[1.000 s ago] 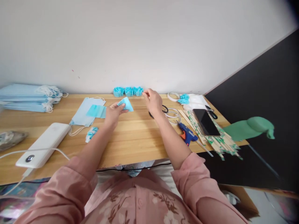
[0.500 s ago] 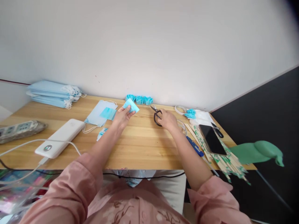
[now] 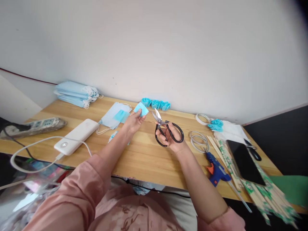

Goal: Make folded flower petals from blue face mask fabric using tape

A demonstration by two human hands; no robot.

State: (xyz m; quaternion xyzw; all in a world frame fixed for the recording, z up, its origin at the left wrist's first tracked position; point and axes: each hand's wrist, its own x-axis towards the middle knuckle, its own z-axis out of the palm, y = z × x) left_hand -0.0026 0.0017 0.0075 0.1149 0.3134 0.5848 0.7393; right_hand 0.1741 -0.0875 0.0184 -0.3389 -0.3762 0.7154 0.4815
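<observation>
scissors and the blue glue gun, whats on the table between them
In the head view, white tape rings lie flat on the wooden table, between the scissors in the right hand and the blue glue gun.

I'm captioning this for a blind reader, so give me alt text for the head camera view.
A person's right hand holds black-handled scissors above a wooden table, while the left hand holds a small folded blue piece. Around them lie face masks, a white power bank, a blue glue gun and a dark phone.
</observation>
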